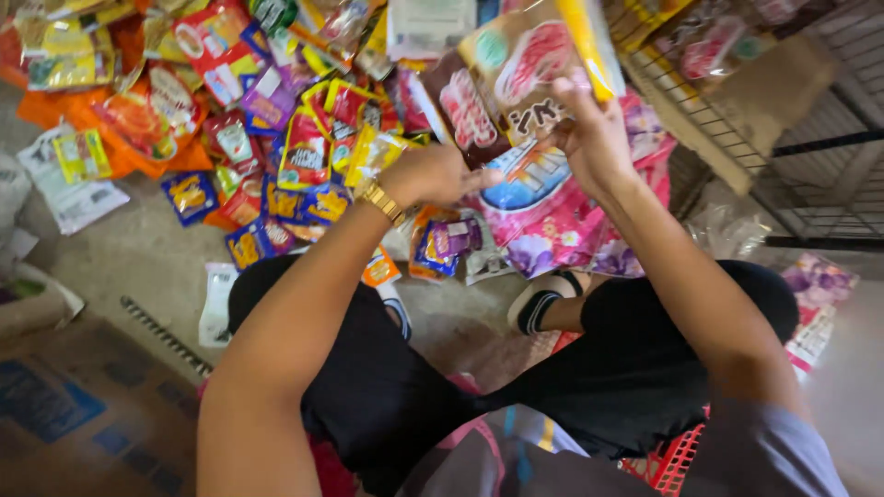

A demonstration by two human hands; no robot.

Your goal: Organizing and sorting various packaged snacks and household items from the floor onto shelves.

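At the near left a cardboard box (83, 414) with blue print lies on the concrete floor (147, 253). Beyond it, far left, white papers (78, 198) rest by an orange sheet (138, 152). A heap of small snack packets (276, 138) in red, yellow, blue and purple spreads across the floor from far left to centre.

The left hand (433, 175), with a gold watch (380, 201) on the wrist, sits over the heap's right edge; its fingers are curled together, one pointing right and touching the lower edge of the held packets (502, 92). Whether it grips anything I cannot tell.

Those packets, brown and pink, are fanned up in the far centre. The right hand (594, 138) has its fingers clamped on their right side, together with a yellow strip (589, 46). Under both hands lies a pink flowered bag (562, 216).

Near centre, the person's knees in black shorts (635, 368) spread wide, with a sandalled foot (543, 304) between them. At the far right stands a wire rack (737, 129), and a red basket (672, 460) shows near right.
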